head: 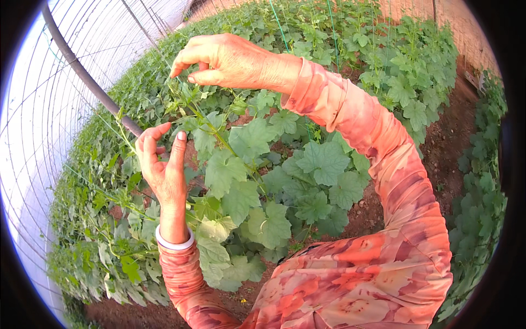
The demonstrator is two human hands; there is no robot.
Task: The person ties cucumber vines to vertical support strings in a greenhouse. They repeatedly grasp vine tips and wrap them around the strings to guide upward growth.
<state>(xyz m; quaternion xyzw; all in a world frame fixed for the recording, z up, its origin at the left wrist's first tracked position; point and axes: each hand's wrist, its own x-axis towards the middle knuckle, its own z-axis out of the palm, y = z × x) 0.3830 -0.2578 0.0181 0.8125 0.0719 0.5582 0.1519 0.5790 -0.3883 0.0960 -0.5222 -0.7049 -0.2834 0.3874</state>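
Note:
My right hand (230,61) is raised over the growing tip (181,92) of a climbing vine, its fingers bent and its thumb beneath them. Whether a tendril or thread is pinched there is too fine to tell. Lower down, my left hand (158,164) is turned upward beside the same vine, thumb and forefinger apart with no object visible between them. A white bangle (175,242) circles the left wrist. The vine's stem (224,143) slants down to the right from the tip, carrying broad lobed leaves (250,137).
Dense vines (394,82) fill the far side. Thin green strings (280,26) run upward among them. A dark pole (82,74) and wire mesh stand before white sheeting (31,164) at left. Reddish soil (439,135) shows between rows; an earthen wall (476,37) rises behind.

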